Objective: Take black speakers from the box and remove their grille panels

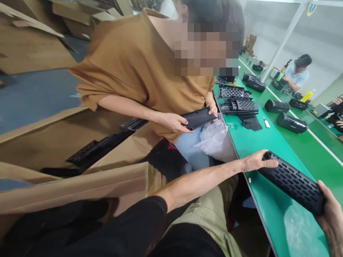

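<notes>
Left grip [255, 162] outstretched on casing [294, 182].

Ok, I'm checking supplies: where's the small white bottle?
In the head view, the small white bottle is right of center on the green table, right of the flat black pieces.

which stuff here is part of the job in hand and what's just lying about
Part of the job:
- black slotted casing, held at its ends by the left hand and right hand
- possibly the similar slotted parts on the green table, untouched

Apparently just lying about:
- small white bottle
- clear plastic
- yellow bottle
</notes>
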Demonstrator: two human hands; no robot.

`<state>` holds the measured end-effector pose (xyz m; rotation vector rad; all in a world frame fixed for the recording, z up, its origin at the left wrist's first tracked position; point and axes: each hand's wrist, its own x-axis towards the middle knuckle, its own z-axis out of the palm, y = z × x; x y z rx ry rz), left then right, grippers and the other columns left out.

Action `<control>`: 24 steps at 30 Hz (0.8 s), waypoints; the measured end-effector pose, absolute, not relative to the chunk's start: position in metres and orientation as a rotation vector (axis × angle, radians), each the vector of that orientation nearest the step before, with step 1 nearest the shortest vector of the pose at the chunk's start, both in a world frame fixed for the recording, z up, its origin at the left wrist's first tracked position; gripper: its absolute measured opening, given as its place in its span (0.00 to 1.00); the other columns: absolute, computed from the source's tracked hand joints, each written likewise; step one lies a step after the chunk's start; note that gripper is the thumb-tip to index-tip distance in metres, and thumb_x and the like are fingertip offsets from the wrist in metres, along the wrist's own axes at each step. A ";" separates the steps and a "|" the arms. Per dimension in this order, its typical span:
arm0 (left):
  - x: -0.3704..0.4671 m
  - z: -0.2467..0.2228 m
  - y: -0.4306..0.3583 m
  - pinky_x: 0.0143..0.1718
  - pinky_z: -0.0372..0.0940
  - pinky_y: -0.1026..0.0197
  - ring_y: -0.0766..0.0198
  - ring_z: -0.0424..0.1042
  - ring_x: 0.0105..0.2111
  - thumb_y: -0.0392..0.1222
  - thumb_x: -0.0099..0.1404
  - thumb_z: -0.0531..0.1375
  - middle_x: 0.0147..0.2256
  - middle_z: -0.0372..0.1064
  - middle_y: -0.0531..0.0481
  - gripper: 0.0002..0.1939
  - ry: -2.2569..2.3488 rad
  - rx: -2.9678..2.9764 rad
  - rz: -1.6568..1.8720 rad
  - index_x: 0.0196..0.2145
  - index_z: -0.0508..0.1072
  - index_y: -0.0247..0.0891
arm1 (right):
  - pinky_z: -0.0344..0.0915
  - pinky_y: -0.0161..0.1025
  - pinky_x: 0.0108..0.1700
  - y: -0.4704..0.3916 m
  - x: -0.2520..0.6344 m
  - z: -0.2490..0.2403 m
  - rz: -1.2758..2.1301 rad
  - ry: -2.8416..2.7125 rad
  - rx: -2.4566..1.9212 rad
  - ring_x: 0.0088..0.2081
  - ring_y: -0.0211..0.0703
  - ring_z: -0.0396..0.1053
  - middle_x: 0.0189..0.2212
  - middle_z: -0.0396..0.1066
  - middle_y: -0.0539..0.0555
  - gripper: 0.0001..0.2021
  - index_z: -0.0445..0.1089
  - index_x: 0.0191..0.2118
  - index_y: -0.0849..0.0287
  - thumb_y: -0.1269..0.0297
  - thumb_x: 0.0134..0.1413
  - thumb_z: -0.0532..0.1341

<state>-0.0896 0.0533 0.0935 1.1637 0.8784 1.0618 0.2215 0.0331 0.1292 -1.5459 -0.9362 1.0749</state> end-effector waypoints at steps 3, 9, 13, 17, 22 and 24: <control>-0.088 0.090 0.054 0.66 0.66 0.49 0.50 0.73 0.58 0.66 0.52 0.79 0.56 0.77 0.45 0.41 0.829 1.196 1.150 0.56 0.79 0.40 | 0.79 0.59 0.54 0.020 0.228 0.141 1.117 -1.030 -1.548 0.47 0.61 0.79 0.55 0.77 0.60 0.53 0.66 0.74 0.50 0.34 0.45 0.78; -0.085 0.085 0.061 0.66 0.66 0.45 0.47 0.75 0.57 0.70 0.54 0.76 0.54 0.78 0.42 0.43 0.869 1.098 1.128 0.57 0.79 0.37 | 0.61 0.55 0.73 -0.005 0.222 0.138 1.084 -1.196 -1.457 0.60 0.56 0.72 0.65 0.69 0.57 0.54 0.59 0.77 0.47 0.42 0.50 0.80; -0.089 0.085 0.061 0.69 0.65 0.43 0.44 0.71 0.63 0.68 0.47 0.81 0.61 0.72 0.40 0.65 0.813 1.135 1.081 0.75 0.65 0.43 | 0.69 0.59 0.67 -0.002 0.217 0.133 1.166 -1.140 -1.465 0.60 0.60 0.73 0.63 0.71 0.61 0.47 0.63 0.73 0.52 0.40 0.52 0.77; -0.084 0.085 0.060 0.65 0.72 0.41 0.45 0.76 0.58 0.65 0.46 0.82 0.61 0.72 0.38 0.70 0.733 1.042 1.134 0.79 0.59 0.42 | 0.77 0.64 0.58 -0.004 0.217 0.136 1.245 -1.140 -1.468 0.59 0.65 0.73 0.68 0.67 0.63 0.49 0.64 0.73 0.50 0.36 0.51 0.77; -0.081 0.086 0.067 0.58 0.77 0.36 0.44 0.81 0.51 0.69 0.43 0.82 0.60 0.75 0.38 0.72 0.719 0.928 1.126 0.78 0.60 0.45 | 0.76 0.65 0.59 -0.012 0.206 0.143 1.160 -1.233 -1.476 0.62 0.67 0.69 0.69 0.64 0.62 0.58 0.56 0.75 0.46 0.40 0.41 0.82; -0.082 0.086 0.071 0.68 0.70 0.35 0.40 0.77 0.60 0.71 0.41 0.82 0.62 0.75 0.38 0.72 0.723 0.961 1.148 0.77 0.63 0.43 | 0.77 0.65 0.58 -0.016 0.195 0.145 1.137 -1.218 -1.482 0.63 0.70 0.68 0.67 0.65 0.63 0.53 0.59 0.72 0.49 0.39 0.45 0.80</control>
